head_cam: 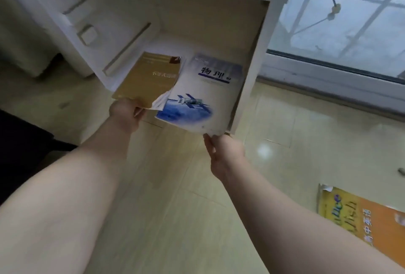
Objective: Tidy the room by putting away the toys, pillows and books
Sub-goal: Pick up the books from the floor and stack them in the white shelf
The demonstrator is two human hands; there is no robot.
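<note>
A tan book (145,80) and a white-and-blue book (203,96) with a space station on its cover lie partly inside the open compartment of a white cabinet (252,72). My left hand (125,113) grips the near edge of the tan book. Fingers of my right hand (221,153) pinch the near corner of the white-and-blue book. Both books stick out over the cabinet's front edge. A yellow-and-orange book (359,219) lies on the floor at the right.
The cabinet's white door (105,32) with a long handle stands open to the left. A glass window or sliding door (339,21) runs behind the cabinet on the right. Pale tiled floor (295,137) lies below. Something dark sits at the far left edge.
</note>
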